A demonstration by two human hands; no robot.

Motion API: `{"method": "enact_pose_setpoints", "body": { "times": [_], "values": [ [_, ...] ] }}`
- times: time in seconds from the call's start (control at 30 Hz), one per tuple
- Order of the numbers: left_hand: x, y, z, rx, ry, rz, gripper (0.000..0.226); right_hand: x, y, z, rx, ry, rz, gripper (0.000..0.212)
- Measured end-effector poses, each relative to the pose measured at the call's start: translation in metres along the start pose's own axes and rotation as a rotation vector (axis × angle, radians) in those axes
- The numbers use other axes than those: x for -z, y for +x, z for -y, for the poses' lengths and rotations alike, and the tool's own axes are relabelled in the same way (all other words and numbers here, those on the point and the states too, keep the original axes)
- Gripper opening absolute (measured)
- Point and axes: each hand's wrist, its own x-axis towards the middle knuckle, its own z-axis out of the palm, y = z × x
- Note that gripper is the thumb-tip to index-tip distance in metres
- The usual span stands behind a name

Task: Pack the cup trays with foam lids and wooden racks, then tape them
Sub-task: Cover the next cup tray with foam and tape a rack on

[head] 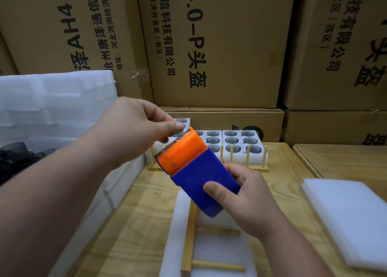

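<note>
My right hand (243,195) grips the blue body of a blue-and-orange tape dispenser (194,172), held tilted above the table. My left hand (142,126) pinches the clear tape end at the dispenser's serrated top edge. Below the dispenser lies a foam-covered tray (180,235) with a wooden rack (191,230) laid flat on top of it. At the back of the table stand foam cup trays (240,143) with glass cups in their holes, beside an upright wooden rack (247,159).
A stack of white foam lids (347,220) lies on the right of the wooden table (134,224). More white foam sheets (54,105) are piled on the left. Large cardboard boxes (219,46) wall in the back. Dark items (14,157) sit at far left.
</note>
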Motion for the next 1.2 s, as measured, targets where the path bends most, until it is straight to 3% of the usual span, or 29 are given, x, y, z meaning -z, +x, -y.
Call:
{"method": "enact_pose_setpoints", "body": {
  "times": [0.13,0.27,0.4,0.67,0.8,1.2],
  "values": [
    [-0.003,-0.005,-0.012,-0.095,0.047,-0.045,0.023,0.007,0.0,-0.001,0.024,0.002,-0.048,0.041],
    [0.034,0.003,-0.021,-0.167,-0.087,-0.272,0.028,0.028,-0.003,-0.008,-0.016,-0.078,-0.13,0.037],
    [0.067,0.014,-0.027,-0.143,-0.221,-0.272,0.045,0.045,-0.008,-0.008,-0.074,-0.083,-0.202,0.04],
    [0.057,0.001,0.024,0.122,-0.433,-0.241,0.015,0.073,-0.023,0.038,-0.156,-0.175,-0.14,0.05],
    [0.041,-0.015,0.056,0.274,-0.552,-0.182,0.02,0.094,-0.027,0.072,-0.319,-0.313,-0.062,0.082],
    [-0.039,-0.083,0.127,0.687,-0.936,-0.125,0.026,0.098,0.037,0.181,-0.377,-0.971,0.295,0.085]
  ]
}}
